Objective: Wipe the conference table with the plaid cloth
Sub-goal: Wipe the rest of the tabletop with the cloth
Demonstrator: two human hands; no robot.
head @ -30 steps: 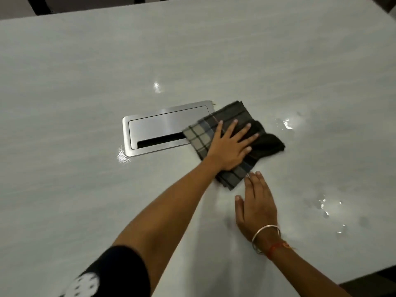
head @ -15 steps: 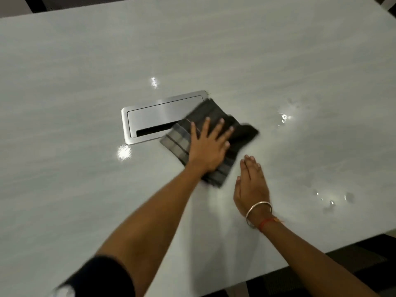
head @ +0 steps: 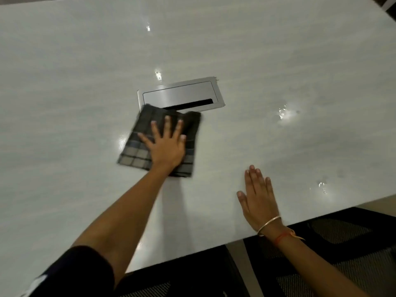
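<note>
The folded dark plaid cloth (head: 137,150) lies flat on the pale grey conference table (head: 64,82), its far edge just over the front left corner of a metal cable hatch. My left hand (head: 166,144) presses down on the cloth with straight, spread fingers. My right hand (head: 258,198) rests flat on the bare table near its front edge, to the right of the cloth and apart from it, with a bangle and a red thread on the wrist.
The silver cable hatch (head: 182,93) is set flush in the table, a dark slot along its near side. Wet patches (head: 286,112) glisten on the right, with more droplets (head: 321,186) near the front edge. Dark mesh chairs (head: 334,243) stand below that edge.
My left hand has slid the cloth to the left and toward me, off the hatch's right end to its front left corner. My right hand stays flat on the table.
</note>
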